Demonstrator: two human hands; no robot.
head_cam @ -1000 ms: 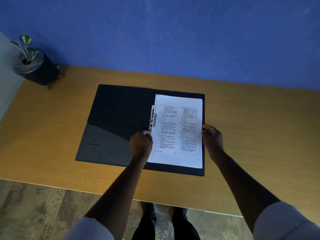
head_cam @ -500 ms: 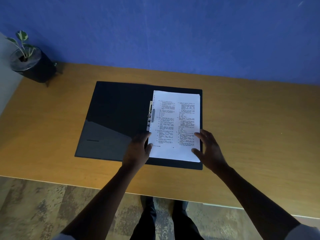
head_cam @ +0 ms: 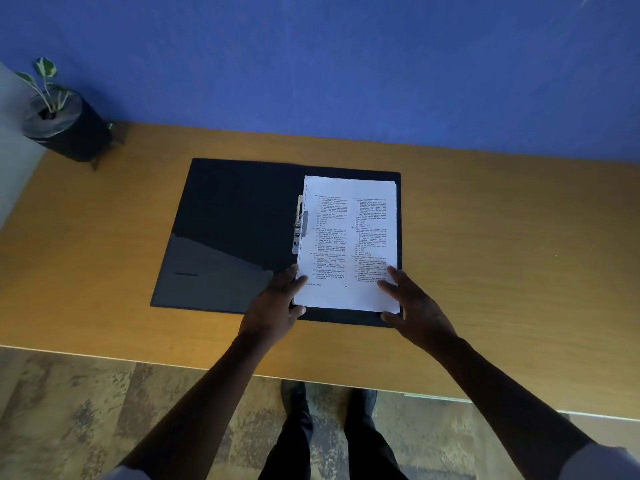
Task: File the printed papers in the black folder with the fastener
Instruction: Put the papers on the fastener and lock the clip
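The black folder (head_cam: 239,216) lies open and flat on the wooden desk. A stack of printed papers (head_cam: 349,237) rests on its right half. The metal fastener (head_cam: 300,230) shows along the stack's left edge, near the fold. My left hand (head_cam: 277,306) rests at the stack's lower left corner, fingers touching the paper edge. My right hand (head_cam: 412,303) lies at the lower right corner with fingers spread on the sheet. Neither hand grips anything.
A small potted plant (head_cam: 59,123) in a black pot stands at the desk's far left corner. The wooden desk (head_cam: 502,254) ends against a blue wall behind. Its near edge runs below my forearms, above the floor and my shoes.
Both hands slid down from the middle of the stack's sides to its lower corners. My right hand went from closed to spread fingers. The papers stayed on the folder's right half.
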